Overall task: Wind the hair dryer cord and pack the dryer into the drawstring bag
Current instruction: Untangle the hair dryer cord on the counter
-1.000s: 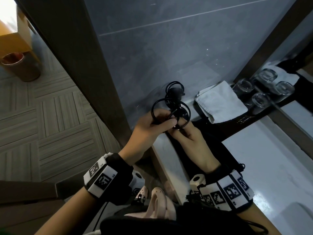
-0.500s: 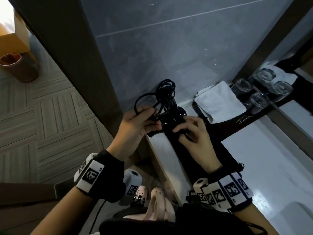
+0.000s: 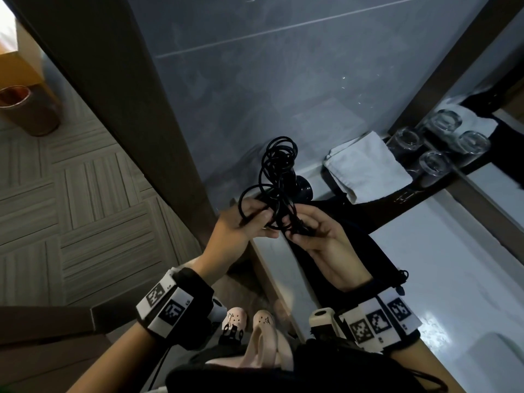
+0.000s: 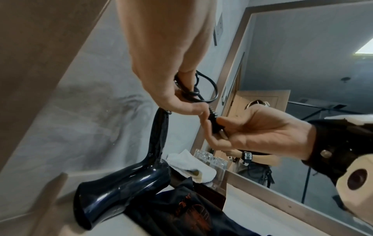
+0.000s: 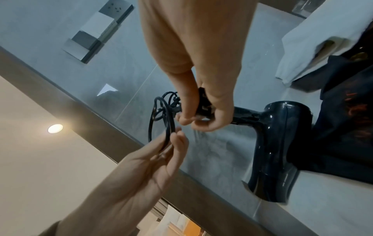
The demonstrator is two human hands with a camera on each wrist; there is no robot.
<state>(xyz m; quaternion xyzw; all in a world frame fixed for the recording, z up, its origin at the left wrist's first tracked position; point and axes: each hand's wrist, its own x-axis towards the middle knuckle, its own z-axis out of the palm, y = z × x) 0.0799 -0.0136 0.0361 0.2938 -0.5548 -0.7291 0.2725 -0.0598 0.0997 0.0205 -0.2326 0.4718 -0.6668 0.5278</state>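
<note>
Left hand (image 3: 241,222), at 9 o'clock of the bundle in the head view, curls its fingers round the gathered loops of the cord (image 3: 276,171), likely so the coils cannot spring apart while the end is dealt with. Right hand (image 3: 317,231), at 3 o'clock, pinches the plug (image 4: 215,123) between thumb and fingertips, seemingly to tuck or wrap this last length. Below the hands, the hair dryer (image 4: 125,180) stands on the counter (image 3: 467,279) with its handle rising toward the left hand, so the counter appears to carry the weight and both hands are free for the cord. At 5 o'clock of the dryer lies the dark drawstring bag (image 4: 193,212), flat and touching it, close for packing; the dryer is not yet inside.

Count: 1 dryer, 1 cord in several loops (I cannot tell exactly how many), 1 plug, 1 bag, 1 folded white towel (image 3: 365,168) at 2 o'clock, and 2 glasses (image 3: 408,140) beside it, doubled to 4 by the mirror (image 4: 302,79).
</note>
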